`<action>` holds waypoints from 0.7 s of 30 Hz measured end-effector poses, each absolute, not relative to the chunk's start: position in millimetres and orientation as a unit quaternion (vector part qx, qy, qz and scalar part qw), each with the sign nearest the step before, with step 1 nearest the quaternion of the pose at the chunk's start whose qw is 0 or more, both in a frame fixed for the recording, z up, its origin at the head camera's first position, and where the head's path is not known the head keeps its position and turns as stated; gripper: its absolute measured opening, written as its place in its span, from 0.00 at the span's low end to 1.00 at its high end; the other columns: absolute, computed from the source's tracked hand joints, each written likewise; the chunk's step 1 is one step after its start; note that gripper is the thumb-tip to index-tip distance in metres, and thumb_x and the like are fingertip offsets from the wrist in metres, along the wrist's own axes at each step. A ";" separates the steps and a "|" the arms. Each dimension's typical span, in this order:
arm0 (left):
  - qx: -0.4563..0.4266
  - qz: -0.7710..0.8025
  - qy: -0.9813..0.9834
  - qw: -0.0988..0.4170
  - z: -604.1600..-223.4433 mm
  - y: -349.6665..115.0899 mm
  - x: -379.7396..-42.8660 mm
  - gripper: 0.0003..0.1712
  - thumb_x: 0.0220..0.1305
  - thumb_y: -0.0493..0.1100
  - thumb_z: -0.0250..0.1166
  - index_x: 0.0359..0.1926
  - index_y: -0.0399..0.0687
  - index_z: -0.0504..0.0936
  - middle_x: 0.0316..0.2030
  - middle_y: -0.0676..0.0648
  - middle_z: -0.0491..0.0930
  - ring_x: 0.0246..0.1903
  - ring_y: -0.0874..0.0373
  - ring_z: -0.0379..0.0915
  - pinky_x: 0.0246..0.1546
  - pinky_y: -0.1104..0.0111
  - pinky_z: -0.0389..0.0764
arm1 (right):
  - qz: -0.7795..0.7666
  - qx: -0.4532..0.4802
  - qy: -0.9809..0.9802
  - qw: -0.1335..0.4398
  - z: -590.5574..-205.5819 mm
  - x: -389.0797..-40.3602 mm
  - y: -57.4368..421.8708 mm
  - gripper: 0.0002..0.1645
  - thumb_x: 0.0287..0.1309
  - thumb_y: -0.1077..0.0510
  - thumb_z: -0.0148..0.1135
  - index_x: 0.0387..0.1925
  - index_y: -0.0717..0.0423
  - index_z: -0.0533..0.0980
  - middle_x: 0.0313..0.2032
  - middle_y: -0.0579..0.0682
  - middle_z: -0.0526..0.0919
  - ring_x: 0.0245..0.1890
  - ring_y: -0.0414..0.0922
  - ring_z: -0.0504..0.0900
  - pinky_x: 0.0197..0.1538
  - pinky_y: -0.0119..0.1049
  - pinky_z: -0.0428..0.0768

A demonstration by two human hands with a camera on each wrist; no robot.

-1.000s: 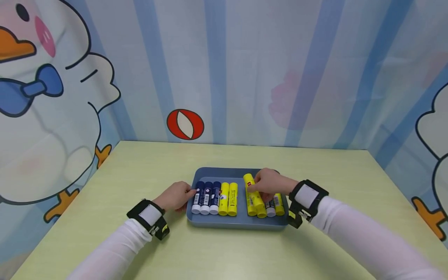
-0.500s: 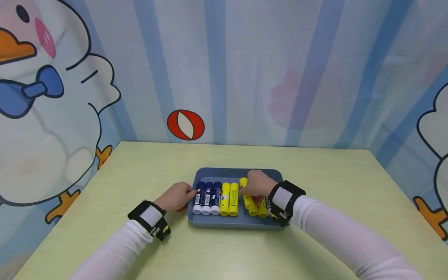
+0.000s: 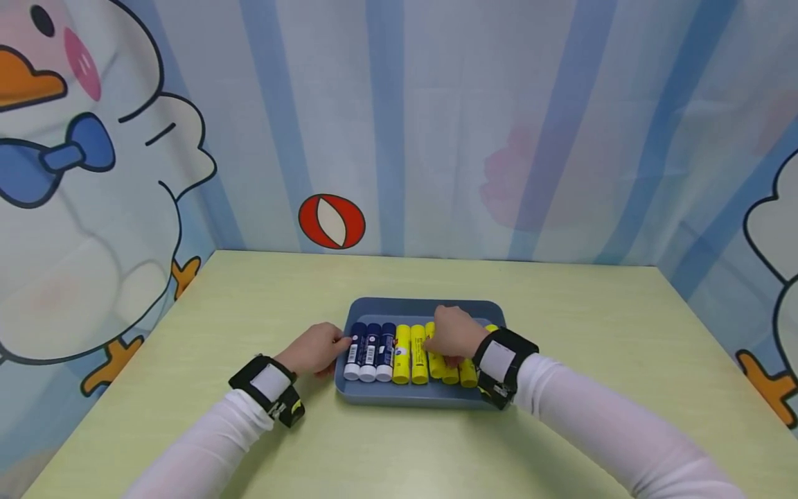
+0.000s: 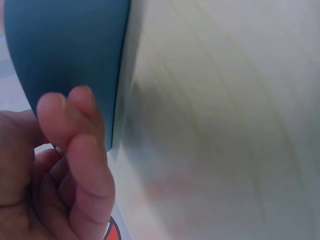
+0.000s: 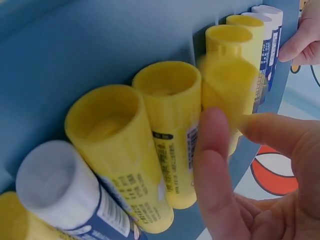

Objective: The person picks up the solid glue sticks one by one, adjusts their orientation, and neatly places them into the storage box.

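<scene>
Several glue sticks lie side by side in a blue-grey tray (image 3: 411, 398). At the left are three dark blue ones with white ends (image 3: 370, 352), then two yellow glue sticks (image 3: 410, 353). My right hand (image 3: 456, 334) pinches another yellow glue stick (image 5: 231, 82) between thumb and finger, close beside that row; it is blurred in the right wrist view. Nearer that wrist camera lie two yellow glue sticks (image 5: 120, 150), a white-ended one (image 5: 57, 182) and another yellow one. My left hand (image 3: 314, 348) grips the tray's left edge, thumb on the rim and fingers against the outer wall (image 4: 70, 45).
The tray stands on a pale yellow table (image 3: 280, 291). Behind the table hangs a blue-striped curtain (image 3: 430, 138) printed with cartoon ducks and a red ball (image 3: 332, 221). Black straps with small cameras sit on both wrists.
My right hand has moved left and down with the yellow glue stick, bringing it from above the right group to beside the left row. The left hand has stayed at the tray edge.
</scene>
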State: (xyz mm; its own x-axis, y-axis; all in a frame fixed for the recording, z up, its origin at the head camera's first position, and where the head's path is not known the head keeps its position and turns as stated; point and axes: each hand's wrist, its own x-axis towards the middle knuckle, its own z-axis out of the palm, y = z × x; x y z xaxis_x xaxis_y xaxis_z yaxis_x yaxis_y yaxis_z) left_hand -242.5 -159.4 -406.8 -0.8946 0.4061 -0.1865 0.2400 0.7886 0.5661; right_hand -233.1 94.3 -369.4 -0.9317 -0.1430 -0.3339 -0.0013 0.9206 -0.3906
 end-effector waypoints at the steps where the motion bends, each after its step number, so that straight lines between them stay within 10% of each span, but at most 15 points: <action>1: 0.174 0.275 0.934 0.151 -407.4 -159.6 -242.9 0.23 0.74 0.43 0.53 0.18 0.44 0.74 0.07 0.53 0.67 0.07 0.61 0.62 0.14 0.72 0.61 | -0.195 -0.038 0.963 0.181 -369.5 -233.2 94.6 0.25 0.60 0.52 0.67 0.49 0.65 0.71 0.21 0.54 0.79 0.12 0.44 0.79 0.20 0.32 0.79; 21: 0.163 0.280 0.934 0.148 -406.2 -158.2 -241.7 0.23 0.74 0.42 0.53 0.19 0.43 0.75 0.08 0.53 0.68 0.08 0.61 0.62 0.13 0.72 0.61 | -0.150 -0.077 0.979 0.119 -376.5 -235.1 98.8 0.28 0.57 0.49 0.70 0.53 0.60 0.75 0.38 0.54 0.80 0.14 0.41 0.78 0.19 0.30 0.75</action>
